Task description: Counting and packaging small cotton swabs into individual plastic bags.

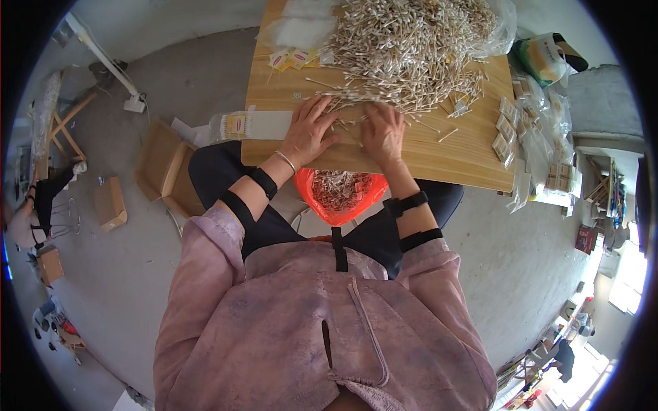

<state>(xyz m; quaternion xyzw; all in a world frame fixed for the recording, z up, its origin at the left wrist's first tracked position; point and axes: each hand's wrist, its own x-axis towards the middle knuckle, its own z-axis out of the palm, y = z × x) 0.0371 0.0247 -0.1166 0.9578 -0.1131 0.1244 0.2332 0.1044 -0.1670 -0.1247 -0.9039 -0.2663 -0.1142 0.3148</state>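
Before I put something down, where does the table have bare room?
Front right, between the right hand and the small packs; a smaller patch on the left, between the yellow cards and white strip. At the back, cotton swabs crowd the table.

The left grip [310, 133] lies back upward, its fingers extended forward and inward and its thumb spread toward the right grip [384, 133], which sits near it at almost the same level, a narrow gap between them. On the right grip the knuckles are raised and the fingers bend down and away, so their tips are hidden. Behind the grips, the left forearm [251, 199] slants outward and the right forearm [416, 222] runs back more steeply, both bare below rolled sleeves, with the elbows wider apart than the grips.
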